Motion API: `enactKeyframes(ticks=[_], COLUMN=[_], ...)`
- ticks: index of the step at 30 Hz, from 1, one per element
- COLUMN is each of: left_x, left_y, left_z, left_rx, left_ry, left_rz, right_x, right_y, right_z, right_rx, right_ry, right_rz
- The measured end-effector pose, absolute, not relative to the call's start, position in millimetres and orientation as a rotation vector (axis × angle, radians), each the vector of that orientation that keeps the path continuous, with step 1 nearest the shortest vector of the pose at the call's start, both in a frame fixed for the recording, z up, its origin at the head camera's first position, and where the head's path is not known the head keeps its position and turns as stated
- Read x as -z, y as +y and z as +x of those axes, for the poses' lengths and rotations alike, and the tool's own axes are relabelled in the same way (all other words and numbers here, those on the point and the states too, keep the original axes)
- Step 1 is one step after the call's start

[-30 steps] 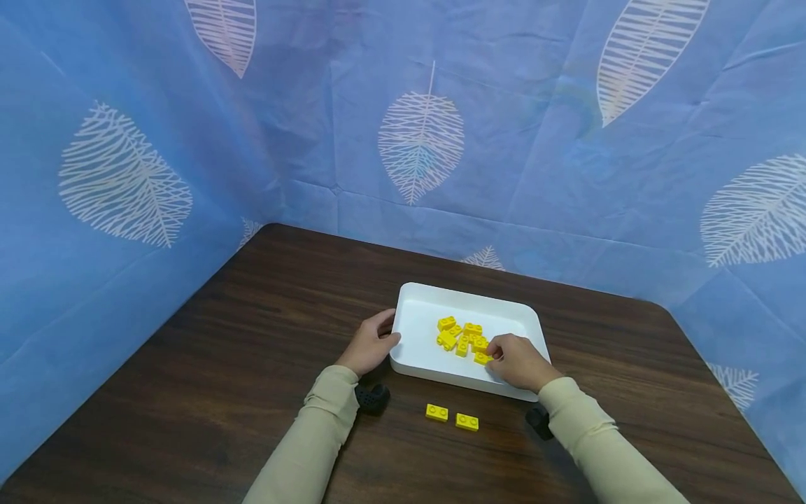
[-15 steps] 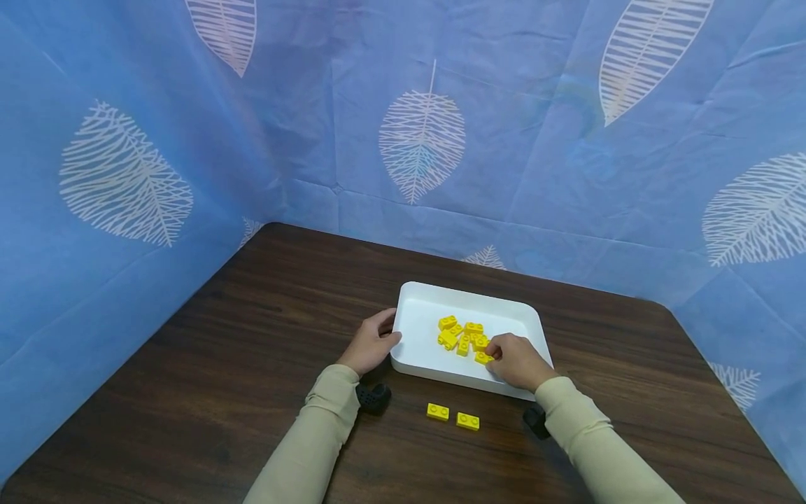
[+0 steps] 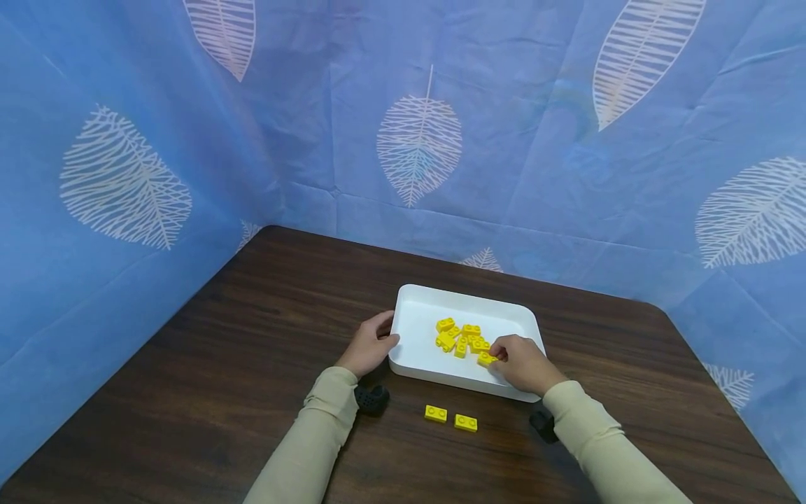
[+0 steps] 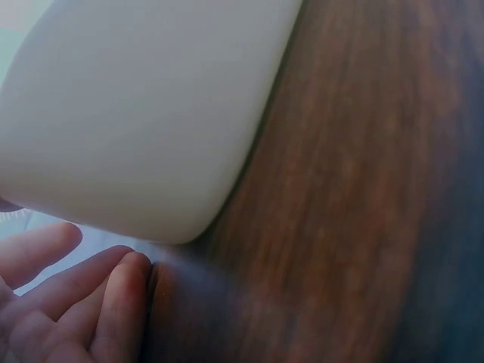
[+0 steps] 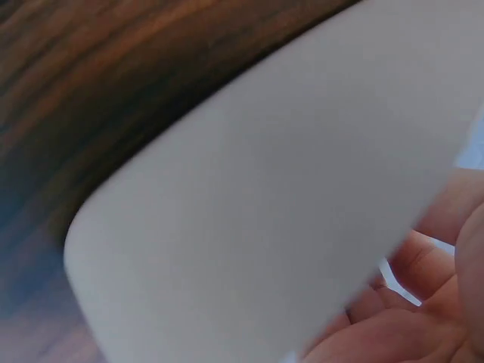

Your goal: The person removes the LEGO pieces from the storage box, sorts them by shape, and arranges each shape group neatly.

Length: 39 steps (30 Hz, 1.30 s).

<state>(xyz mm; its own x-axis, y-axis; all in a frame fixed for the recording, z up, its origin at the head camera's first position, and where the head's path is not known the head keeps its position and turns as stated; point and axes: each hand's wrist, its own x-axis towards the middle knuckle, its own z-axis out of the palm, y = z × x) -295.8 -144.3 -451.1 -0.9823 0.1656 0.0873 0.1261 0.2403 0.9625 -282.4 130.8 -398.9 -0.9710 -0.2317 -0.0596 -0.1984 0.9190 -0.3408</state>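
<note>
Right hand [image 3: 522,365] is pinching a yellow brick [image 3: 485,359], other bricks [image 3: 462,346] lying just beside its grip. Left hand [image 3: 367,346], loose-fingered, is touching the white tray [image 3: 412,343].

The left arm [image 3: 311,434] and right arm [image 3: 604,441] reach forward, slanting toward each other. The left hand [image 3: 367,345] lies with its thumb [image 3: 393,341] apart from loosely bent fingers [image 4: 121,302]. The right hand [image 3: 524,364] points inward, curled into a pinch; how its remaining fingers lie is hard to make out.
</note>
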Motion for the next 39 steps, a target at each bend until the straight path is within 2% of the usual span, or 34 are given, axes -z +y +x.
enactKeyframes(ticks=[20, 39], left_x=[453.9, 453.3], left_y=[-145.5, -143.4], left_z=[-294.3, -296.4], left_rx=[-1.896, -1.902], left_ry=[2.457, 2.446], left_rz=[0.275, 0.302], right_x=[373.5, 397.8], right_y=[137.5, 150.9], right_z=[-235.1, -203.7], right_rx=[0.517, 0.576], right_ry=[3.038, 2.842], right_rz=[-0.517, -0.664])
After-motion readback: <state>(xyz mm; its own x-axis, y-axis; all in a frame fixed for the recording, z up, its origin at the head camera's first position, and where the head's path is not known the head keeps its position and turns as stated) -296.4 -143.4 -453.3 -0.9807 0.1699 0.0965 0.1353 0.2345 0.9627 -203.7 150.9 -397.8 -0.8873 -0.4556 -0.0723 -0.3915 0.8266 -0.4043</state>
